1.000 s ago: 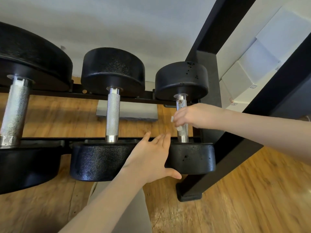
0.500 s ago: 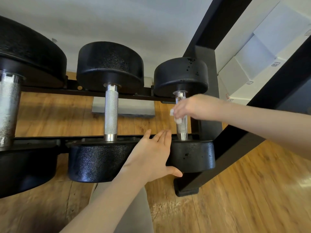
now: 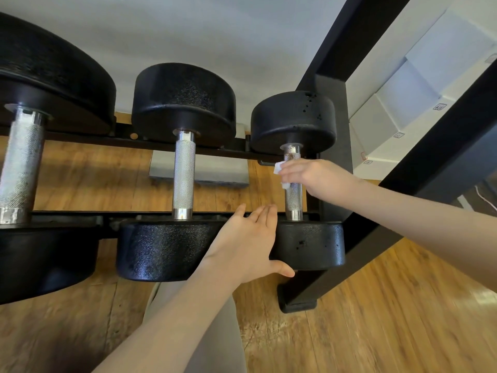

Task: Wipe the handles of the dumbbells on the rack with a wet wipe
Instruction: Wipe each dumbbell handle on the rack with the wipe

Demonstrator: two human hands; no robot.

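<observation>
Three dumbbells lie across the black rack (image 3: 330, 65), their knurled steel handles bridging the two rails. The right hand (image 3: 320, 179) is at the small dumbbell (image 3: 294, 119) nearest the rack's end post, its fingers (image 3: 289, 172) curled round the upper part of that handle (image 3: 293, 197) with a white wipe (image 3: 279, 166) clamped against the metal; corners of the wipe stick out at the fingertips. Rust-brown specks show on the handle just above the grip.

The left hand (image 3: 247, 246) rests flat on the near head of the same dumbbell, fingers straight and loosely together, reaching up to the front rail, thumb hooked under the head's lower edge. It holds nothing.

The middle dumbbell (image 3: 185, 103) sits just beside it to the left, and the big dumbbell (image 3: 53, 74) lies further left, partly cut off by the frame edge. Below the rack is a wooden floor (image 3: 390, 319). White boxes (image 3: 403, 98) are stacked beyond the post on the right.
</observation>
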